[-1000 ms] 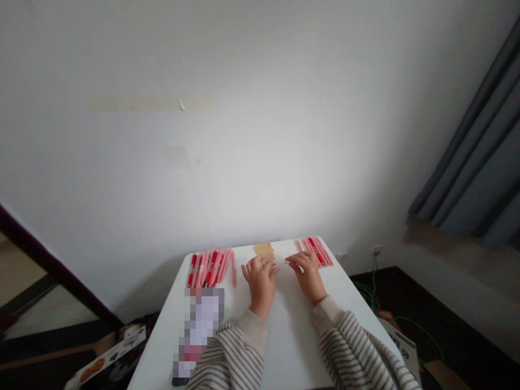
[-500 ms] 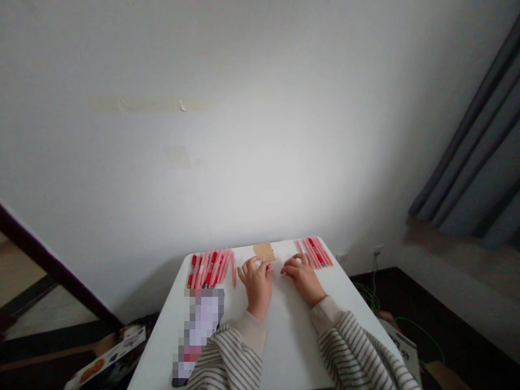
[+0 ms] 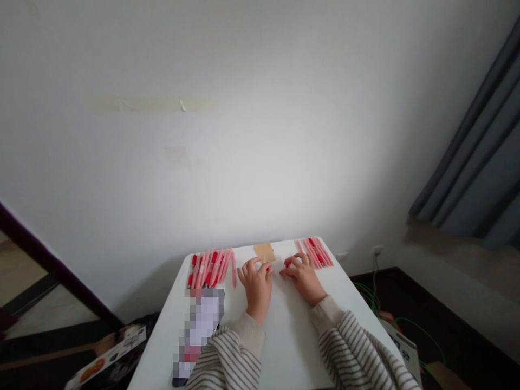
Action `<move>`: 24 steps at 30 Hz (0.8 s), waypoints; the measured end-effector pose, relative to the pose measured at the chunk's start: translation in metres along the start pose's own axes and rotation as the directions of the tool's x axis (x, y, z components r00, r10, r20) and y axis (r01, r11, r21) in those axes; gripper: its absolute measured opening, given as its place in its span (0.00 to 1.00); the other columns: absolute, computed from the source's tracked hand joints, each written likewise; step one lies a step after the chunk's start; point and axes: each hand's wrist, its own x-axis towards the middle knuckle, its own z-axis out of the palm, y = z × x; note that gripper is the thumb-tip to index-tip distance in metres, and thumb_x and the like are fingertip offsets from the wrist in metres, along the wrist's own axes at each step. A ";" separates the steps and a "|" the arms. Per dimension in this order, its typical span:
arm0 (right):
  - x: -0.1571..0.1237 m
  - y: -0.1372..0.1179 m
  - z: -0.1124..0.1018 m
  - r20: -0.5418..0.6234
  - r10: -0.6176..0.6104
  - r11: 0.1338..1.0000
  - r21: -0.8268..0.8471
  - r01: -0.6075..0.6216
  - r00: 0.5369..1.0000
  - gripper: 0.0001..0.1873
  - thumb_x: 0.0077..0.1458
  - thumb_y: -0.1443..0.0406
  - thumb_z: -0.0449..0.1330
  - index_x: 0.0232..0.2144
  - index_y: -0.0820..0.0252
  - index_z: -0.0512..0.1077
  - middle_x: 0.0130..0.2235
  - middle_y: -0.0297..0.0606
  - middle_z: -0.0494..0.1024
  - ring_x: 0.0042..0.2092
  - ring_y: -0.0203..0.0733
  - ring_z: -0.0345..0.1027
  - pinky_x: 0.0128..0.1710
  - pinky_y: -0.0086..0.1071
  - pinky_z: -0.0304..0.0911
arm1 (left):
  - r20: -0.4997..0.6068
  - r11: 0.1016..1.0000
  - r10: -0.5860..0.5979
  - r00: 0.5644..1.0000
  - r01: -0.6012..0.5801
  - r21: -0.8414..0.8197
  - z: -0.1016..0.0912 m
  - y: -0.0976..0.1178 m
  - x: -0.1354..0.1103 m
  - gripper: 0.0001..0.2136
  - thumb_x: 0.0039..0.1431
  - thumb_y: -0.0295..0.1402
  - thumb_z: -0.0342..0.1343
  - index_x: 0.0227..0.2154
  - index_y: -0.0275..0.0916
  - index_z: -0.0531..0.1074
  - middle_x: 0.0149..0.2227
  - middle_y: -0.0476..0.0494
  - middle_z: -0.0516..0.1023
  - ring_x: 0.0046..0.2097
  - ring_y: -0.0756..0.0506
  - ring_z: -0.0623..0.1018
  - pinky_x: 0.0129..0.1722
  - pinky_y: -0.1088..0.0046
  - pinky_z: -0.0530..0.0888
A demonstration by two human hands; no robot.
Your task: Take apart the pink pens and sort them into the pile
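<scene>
My left hand [image 3: 259, 287] is at the middle of the white table [image 3: 280, 346], its thumb and fingers pinched on a small red piece [image 3: 270, 268]. Facing it across a short gap, my right hand [image 3: 305, 279] curls its fingers on another small red piece [image 3: 288, 265]. The fingers cover most of both pieces, which resemble pen parts. Left of my hands lies a row of pink and red pens [image 3: 209, 268], with a single pink pen [image 3: 234, 270] beside it. A second group of pens [image 3: 316, 252] lies beyond my right hand.
A tan piece of paper [image 3: 265, 252] lies near the table's back edge. A long blurred-out object [image 3: 202, 325] rests by my left sleeve. The wall [image 3: 260, 135] stands behind the table. Green cables [image 3: 368, 295] and boxes are on the floor at right.
My right fingers have lifted and spread a little, and the red piece at them now shows. My left hand has barely moved. The pen rows are unchanged.
</scene>
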 end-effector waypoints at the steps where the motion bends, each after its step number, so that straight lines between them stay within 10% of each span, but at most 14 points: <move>1: 0.000 0.000 0.001 -0.001 0.002 1.000 0.001 -0.002 1.000 0.15 0.56 0.68 0.60 0.37 0.35 0.78 0.44 0.32 0.76 0.53 0.50 0.57 0.56 0.55 0.48 | 0.003 1.000 0.002 1.000 -0.002 0.007 0.000 0.000 -0.001 0.07 0.56 0.32 0.55 0.36 0.45 0.77 0.48 0.42 0.71 0.53 0.41 0.66 0.57 0.50 0.59; 24: -0.005 0.010 0.004 -0.005 0.291 0.952 -0.093 -0.291 0.957 0.15 0.54 0.68 0.61 0.43 0.45 0.76 0.40 0.38 0.78 0.50 0.51 0.59 0.53 0.47 0.48 | 0.035 0.982 0.047 0.998 -0.052 0.181 0.013 0.001 -0.005 0.08 0.49 0.39 0.62 0.33 0.44 0.77 0.49 0.43 0.70 0.55 0.37 0.64 0.60 0.37 0.52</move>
